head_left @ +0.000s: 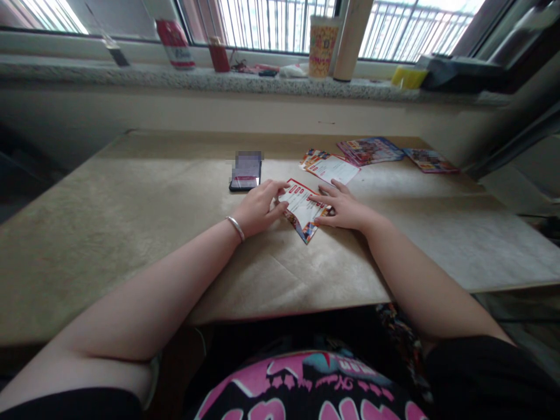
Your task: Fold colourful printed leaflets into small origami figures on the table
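Observation:
A printed paper flyer (301, 201), white with red boxes, lies on the table in front of me. Folds bring its near edge to a point, where a colourful printed side shows. At its left corner, my left hand (261, 207) has bent fingers and thumb closed on the paper; a silver bangle circles that wrist. My right hand (345, 209) rests on the flyer's right side with its fingers spread. Just beyond the left hand lies a dark phone (245, 172) with its screen lit. More white-and-colourful flyers (332, 168) lie behind the right hand.
Farther back on the table (131, 233) sit a pile of colourful printed sheets (371, 150) and another small stack (431, 160). The windowsill holds a red-and-white can (175, 45), a patterned paper cup (322, 49) and a yellow object (409, 77).

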`<action>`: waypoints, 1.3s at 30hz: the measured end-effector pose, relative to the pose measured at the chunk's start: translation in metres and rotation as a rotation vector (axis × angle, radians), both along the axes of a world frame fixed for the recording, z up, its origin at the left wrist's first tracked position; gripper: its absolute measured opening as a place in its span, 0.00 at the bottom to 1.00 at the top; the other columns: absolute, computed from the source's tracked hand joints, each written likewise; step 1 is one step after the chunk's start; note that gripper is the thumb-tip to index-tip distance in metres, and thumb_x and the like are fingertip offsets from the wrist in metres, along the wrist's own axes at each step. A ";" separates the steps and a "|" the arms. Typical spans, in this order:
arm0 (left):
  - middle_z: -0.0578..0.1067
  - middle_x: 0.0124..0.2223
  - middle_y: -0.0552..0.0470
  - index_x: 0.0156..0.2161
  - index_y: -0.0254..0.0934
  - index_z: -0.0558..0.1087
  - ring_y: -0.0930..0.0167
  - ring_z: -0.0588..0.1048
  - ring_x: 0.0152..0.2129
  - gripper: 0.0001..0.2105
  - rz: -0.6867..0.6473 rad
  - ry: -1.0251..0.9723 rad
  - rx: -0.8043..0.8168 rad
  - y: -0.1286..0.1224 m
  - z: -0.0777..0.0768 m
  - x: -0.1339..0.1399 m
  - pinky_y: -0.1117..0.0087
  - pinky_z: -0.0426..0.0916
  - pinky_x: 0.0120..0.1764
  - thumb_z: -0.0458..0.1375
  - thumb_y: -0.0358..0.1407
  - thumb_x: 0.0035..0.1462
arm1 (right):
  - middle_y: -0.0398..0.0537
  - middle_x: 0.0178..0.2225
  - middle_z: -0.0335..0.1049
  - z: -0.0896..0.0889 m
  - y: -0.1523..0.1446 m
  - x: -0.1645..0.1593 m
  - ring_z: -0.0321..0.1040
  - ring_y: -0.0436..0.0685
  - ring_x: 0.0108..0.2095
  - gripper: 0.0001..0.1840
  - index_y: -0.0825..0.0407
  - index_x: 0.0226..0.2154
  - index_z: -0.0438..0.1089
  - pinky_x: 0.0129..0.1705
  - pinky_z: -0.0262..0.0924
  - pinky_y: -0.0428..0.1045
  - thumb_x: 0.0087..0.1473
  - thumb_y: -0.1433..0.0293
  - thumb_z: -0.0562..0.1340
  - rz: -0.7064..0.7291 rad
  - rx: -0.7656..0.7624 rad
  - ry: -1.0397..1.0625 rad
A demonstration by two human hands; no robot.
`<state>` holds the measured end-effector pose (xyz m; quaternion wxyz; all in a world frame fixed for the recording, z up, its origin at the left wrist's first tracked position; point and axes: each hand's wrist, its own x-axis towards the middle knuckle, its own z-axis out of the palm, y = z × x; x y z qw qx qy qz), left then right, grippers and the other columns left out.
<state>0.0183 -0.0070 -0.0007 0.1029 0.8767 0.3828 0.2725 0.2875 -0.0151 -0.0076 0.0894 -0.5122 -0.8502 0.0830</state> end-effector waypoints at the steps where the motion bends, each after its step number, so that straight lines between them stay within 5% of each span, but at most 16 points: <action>1: 0.72 0.47 0.44 0.56 0.33 0.65 0.64 0.71 0.45 0.20 0.011 -0.005 0.011 0.000 0.000 -0.001 0.59 0.67 0.52 0.50 0.40 0.61 | 0.50 0.67 0.53 0.000 0.000 0.001 0.33 0.77 0.69 0.38 0.41 0.61 0.63 0.67 0.38 0.69 0.50 0.47 0.63 -0.003 0.004 -0.003; 5: 0.74 0.44 0.46 0.48 0.35 0.71 0.65 0.72 0.42 0.16 0.021 -0.002 0.054 0.002 0.002 -0.003 0.61 0.67 0.49 0.47 0.41 0.63 | 0.50 0.66 0.55 0.000 0.002 0.003 0.37 0.75 0.68 0.36 0.42 0.61 0.65 0.68 0.37 0.69 0.51 0.49 0.63 -0.010 0.062 -0.020; 11: 0.77 0.39 0.46 0.28 0.35 0.76 0.68 0.75 0.36 0.23 -0.027 0.056 0.069 0.004 0.003 -0.005 0.65 0.68 0.44 0.43 0.43 0.65 | 0.50 0.66 0.55 0.003 0.001 0.004 0.39 0.75 0.68 0.35 0.43 0.60 0.66 0.68 0.38 0.68 0.52 0.49 0.62 -0.043 0.060 -0.041; 19: 0.80 0.46 0.51 0.34 0.40 0.80 0.66 0.75 0.42 0.15 -0.038 0.289 0.101 0.007 0.003 -0.010 0.62 0.68 0.48 0.53 0.42 0.61 | 0.47 0.66 0.55 0.000 0.004 0.010 0.36 0.77 0.69 0.34 0.42 0.60 0.66 0.67 0.39 0.70 0.53 0.50 0.62 -0.095 0.046 -0.031; 31: 0.80 0.46 0.53 0.41 0.45 0.81 0.63 0.76 0.42 0.14 0.090 0.486 0.039 -0.004 0.017 -0.015 0.64 0.68 0.41 0.53 0.40 0.61 | 0.52 0.65 0.56 0.000 0.007 0.012 0.38 0.78 0.68 0.32 0.47 0.58 0.69 0.67 0.40 0.69 0.53 0.52 0.62 -0.100 0.081 -0.051; 39: 0.80 0.42 0.50 0.39 0.44 0.81 0.65 0.75 0.37 0.15 0.084 0.578 0.075 -0.005 0.021 -0.015 0.67 0.66 0.38 0.52 0.41 0.62 | 0.48 0.55 0.69 0.006 -0.001 -0.006 0.57 0.67 0.59 0.15 0.45 0.46 0.77 0.61 0.54 0.64 0.57 0.65 0.60 0.048 0.269 0.015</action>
